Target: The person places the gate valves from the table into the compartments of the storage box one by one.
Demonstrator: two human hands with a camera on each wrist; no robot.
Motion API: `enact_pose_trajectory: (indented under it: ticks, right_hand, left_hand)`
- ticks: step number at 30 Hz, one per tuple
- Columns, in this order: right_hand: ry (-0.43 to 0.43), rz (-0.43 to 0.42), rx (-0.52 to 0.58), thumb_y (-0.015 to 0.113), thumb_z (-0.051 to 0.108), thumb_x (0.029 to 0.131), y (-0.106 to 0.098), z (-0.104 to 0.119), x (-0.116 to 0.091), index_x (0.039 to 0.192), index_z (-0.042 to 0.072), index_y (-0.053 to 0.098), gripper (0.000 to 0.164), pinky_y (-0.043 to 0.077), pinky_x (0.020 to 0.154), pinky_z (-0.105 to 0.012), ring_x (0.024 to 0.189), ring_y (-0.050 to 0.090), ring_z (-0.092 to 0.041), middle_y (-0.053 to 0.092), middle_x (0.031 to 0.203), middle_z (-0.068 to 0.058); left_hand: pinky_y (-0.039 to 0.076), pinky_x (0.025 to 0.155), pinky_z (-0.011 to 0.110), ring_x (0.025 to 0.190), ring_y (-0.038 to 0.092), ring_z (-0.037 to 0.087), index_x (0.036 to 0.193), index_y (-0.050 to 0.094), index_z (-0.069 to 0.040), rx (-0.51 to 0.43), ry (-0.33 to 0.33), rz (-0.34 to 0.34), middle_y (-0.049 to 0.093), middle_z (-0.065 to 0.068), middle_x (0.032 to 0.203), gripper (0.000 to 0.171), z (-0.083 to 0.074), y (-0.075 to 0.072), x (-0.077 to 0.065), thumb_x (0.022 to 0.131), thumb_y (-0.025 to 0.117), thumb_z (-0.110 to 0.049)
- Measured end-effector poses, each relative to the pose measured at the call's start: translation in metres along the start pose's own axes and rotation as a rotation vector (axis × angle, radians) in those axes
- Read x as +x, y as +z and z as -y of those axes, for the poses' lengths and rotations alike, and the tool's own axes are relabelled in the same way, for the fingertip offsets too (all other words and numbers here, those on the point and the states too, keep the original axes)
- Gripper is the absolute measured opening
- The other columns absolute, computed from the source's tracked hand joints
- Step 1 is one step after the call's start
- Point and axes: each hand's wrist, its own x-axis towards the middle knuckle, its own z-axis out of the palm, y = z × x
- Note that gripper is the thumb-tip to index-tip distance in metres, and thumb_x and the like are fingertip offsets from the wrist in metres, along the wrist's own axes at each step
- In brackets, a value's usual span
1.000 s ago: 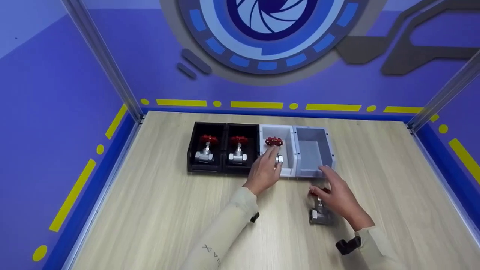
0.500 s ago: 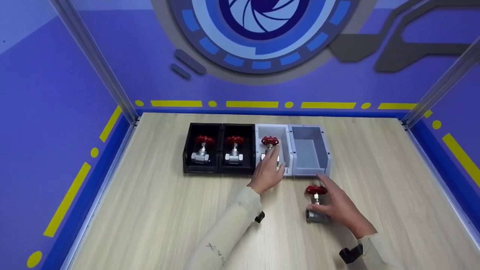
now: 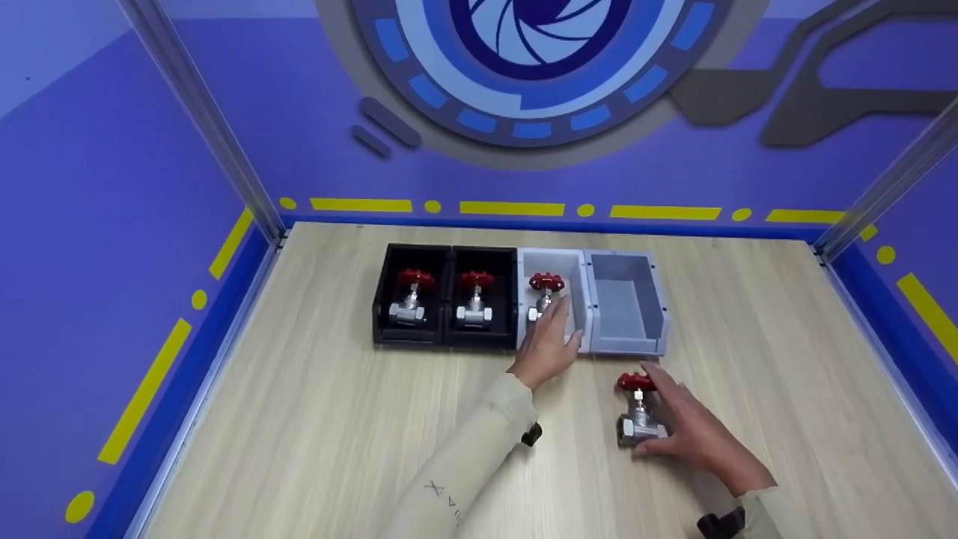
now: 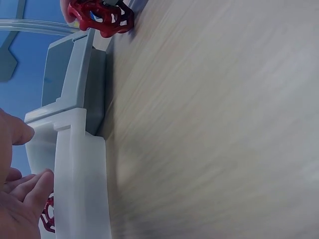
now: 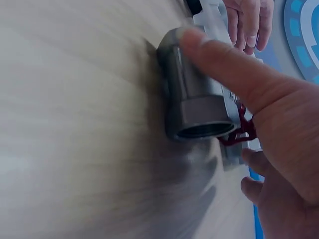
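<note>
Over the front of the white bin point(image 3: 575, 262), my left hand point(image 3: 545, 352) reaches in with its fingers extended and thumb apart. The fingers lie beside a metal gate valve with a red handwheel point(image 3: 546, 281) and partly cover its body. On the table, in front of the grey bin point(image 3: 627, 346), another valve point(image 3: 638, 427) stands upright. My right hand point(image 3: 703, 434) spans its right side, fingers near the red handwheel and thumb low at the body. In the right wrist view, the straight thumb point(image 5: 229, 64) lies across the valve body point(image 5: 197, 94); the palm hides part of the handwheel.
Two black bins point(image 3: 410, 335) join the white and grey ones in a row at the back of the wooden table point(image 3: 337, 434). Each black bin contains a valve point(image 3: 474, 307) with a red handwheel. Printed blue panels point(image 3: 150, 247) and metal posts point(image 3: 224, 142) enclose the table.
My right hand has come down and toward me, its thumb going from the handwheel to the valve's body. My left hand has shifted slightly right, showing more of the white bin's valve.
</note>
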Motion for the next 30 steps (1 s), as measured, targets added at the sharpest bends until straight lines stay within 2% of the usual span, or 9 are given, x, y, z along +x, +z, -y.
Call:
enact_pose_trajectory:
  ticks: [5,8,14,18,23,30]
  right_hand:
    - [-0.004,0.042,-0.006,0.093,0.039,0.051,-0.001,-0.001,0.0,0.156,0.029,0.01,0.134,0.01,0.118,-0.061,0.147,0.02,-0.039,0.018,0.161,-0.016]
    - [-0.014,0.051,-0.017,0.094,0.037,0.05,-0.002,-0.002,0.0,0.156,0.031,0.008,0.137,0.009,0.118,-0.061,0.147,0.019,-0.038,0.017,0.162,-0.015]
    - [-0.048,0.047,-0.078,0.096,0.03,0.049,-0.004,-0.001,0.0,0.157,0.018,0.012,0.137,0.01,0.117,-0.061,0.147,0.019,-0.039,0.018,0.161,-0.017]
    - [-0.062,0.042,-0.111,0.096,0.026,0.048,-0.005,0.0,-0.002,0.156,0.016,0.012,0.137,0.01,0.117,-0.062,0.146,0.019,-0.042,0.019,0.16,-0.02]
    - [-0.071,0.023,-0.134,0.095,0.022,0.049,-0.005,0.001,-0.004,0.156,0.014,0.014,0.135,0.011,0.116,-0.062,0.145,0.02,-0.043,0.021,0.159,-0.023]
    - [-0.074,-0.004,-0.167,0.095,0.017,0.051,-0.004,0.005,-0.004,0.154,0.009,0.019,0.129,0.013,0.116,-0.061,0.143,0.032,-0.038,0.027,0.157,-0.022]
  left_hand:
    - [0.043,0.107,0.033,0.124,0.055,0.025,0.147,0.037,-0.004,-0.008,-0.032,0.015,0.048,0.011,0.144,0.062,-0.003,0.004,0.001,0.093,0.061,-0.025]
    - [0.045,0.105,0.031,0.121,0.058,0.024,0.148,0.036,-0.007,-0.029,-0.058,0.03,0.048,0.009,0.146,0.063,-0.006,0.007,0.002,0.093,0.061,-0.025]
    - [0.048,0.101,0.03,0.119,0.059,0.023,0.147,0.037,-0.007,-0.028,-0.046,0.027,0.048,0.008,0.145,0.061,-0.01,0.01,0.004,0.093,0.06,-0.023]
    - [0.044,0.106,0.03,0.124,0.056,0.024,0.145,0.039,-0.003,0.006,-0.033,0.02,0.049,0.01,0.144,0.06,-0.01,0.013,0.006,0.093,0.06,-0.023]
    - [0.042,0.108,0.029,0.127,0.054,0.023,0.147,0.037,-0.004,0.014,-0.056,0.049,0.048,0.01,0.145,0.061,-0.012,0.014,0.008,0.094,0.059,-0.026]
    - [0.042,0.108,0.03,0.128,0.053,0.023,0.149,0.034,-0.006,-0.016,-0.088,0.086,0.045,0.01,0.147,0.064,-0.014,0.014,0.011,0.094,0.059,-0.027]
